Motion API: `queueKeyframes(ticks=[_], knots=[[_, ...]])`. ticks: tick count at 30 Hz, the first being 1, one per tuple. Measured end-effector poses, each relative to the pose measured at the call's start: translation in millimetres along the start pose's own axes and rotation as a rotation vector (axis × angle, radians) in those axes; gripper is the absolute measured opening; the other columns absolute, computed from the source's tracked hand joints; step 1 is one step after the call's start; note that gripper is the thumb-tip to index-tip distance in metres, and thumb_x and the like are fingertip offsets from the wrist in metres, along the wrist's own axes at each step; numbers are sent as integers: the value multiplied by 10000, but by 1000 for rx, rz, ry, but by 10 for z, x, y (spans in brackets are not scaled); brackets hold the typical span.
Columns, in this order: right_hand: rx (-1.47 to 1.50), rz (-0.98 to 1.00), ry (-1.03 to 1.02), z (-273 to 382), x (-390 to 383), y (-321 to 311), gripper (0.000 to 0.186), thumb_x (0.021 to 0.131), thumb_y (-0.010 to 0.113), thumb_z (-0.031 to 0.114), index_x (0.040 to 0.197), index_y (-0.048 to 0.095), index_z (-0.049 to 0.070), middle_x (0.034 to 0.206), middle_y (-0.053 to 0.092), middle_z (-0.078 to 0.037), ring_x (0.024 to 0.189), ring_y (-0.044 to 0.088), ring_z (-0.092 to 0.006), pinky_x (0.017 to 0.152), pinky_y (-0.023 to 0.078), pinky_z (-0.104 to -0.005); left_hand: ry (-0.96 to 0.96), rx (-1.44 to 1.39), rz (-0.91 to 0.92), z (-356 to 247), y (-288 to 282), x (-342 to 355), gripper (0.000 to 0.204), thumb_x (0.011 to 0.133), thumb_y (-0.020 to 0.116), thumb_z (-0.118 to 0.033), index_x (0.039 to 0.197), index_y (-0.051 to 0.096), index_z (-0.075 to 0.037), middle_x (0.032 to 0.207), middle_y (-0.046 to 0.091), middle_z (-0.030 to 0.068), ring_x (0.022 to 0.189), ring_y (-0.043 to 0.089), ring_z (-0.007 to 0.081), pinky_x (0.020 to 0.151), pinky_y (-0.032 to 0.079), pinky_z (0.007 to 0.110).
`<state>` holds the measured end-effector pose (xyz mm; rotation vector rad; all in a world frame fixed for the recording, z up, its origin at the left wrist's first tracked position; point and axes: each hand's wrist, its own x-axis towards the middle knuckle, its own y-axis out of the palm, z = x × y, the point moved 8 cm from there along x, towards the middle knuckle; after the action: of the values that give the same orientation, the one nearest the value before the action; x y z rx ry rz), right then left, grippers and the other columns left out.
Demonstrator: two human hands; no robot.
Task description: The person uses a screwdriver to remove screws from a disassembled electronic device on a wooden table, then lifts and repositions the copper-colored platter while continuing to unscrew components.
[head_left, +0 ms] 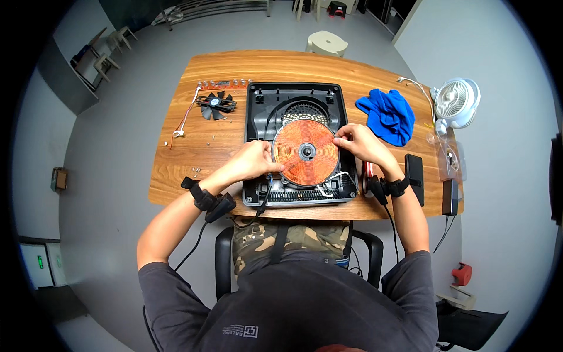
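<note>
A round copper induction coil (293, 154) lies over the middle of an open black cooktop housing (258, 117). My left hand (253, 161) grips the coil's left rim, thumb on top and fingers curled at the edge. On the opposite side, my right hand (356, 142) pinches the upper right rim between thumb and fingers. White leads (340, 175) run at the coil's lower right inside the housing. Behind the coil, a round vent grille (305, 110) shows in the housing floor. What lies directly under the coil is hidden.
On the wooden table (223, 193), a black fan (216, 105), a circuit strip (226, 84) and loose screws (197, 170) lie left. A blue cloth (387, 116), a black phone (414, 179), a white desk fan (456, 102) and a power bank-like black box (450, 197) are right.
</note>
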<state>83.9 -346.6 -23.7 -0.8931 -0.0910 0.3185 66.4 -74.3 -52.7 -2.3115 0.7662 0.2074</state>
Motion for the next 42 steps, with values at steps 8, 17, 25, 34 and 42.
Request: queueKeyframes(ticks=[8,17,25,34,42], knots=[[-5,25,4,30,15,39,313,949,735,266,1019,725,-39,829,694,-119,764,639,-195,711,519,-350,37,64,-47,-42,-18,-66,397,782,918,-307,828,657,-12,679,676,46,623,618,111,584,492,310],[-30,29,-90,121,-8,33,248,939,650,111,1113,708,-56,989,732,-212,916,719,-335,809,558,-402,-31,108,-14,-44,-13,-97,435,772,920,-362,775,682,3,642,669,58,592,612,115,568,496,318],[-79,-60,-148,91,-63,113,268,913,668,97,1150,712,-20,1041,656,-192,1027,646,-370,878,519,-442,-70,182,26,-69,-30,-65,448,770,921,-371,737,683,6,622,667,56,564,603,99,539,486,299],[-52,-88,-196,92,-59,105,266,921,686,97,1167,712,0,1013,632,-179,1017,629,-375,863,505,-448,-102,215,48,-24,-24,-61,437,795,906,-368,738,680,2,609,671,57,555,634,99,526,491,274],[-79,-148,-214,68,-9,131,271,926,698,138,1166,735,19,1022,640,-170,1013,648,-385,838,509,-472,-227,193,87,-53,-26,-105,481,792,910,-417,722,681,1,601,664,52,528,630,93,508,496,274]])
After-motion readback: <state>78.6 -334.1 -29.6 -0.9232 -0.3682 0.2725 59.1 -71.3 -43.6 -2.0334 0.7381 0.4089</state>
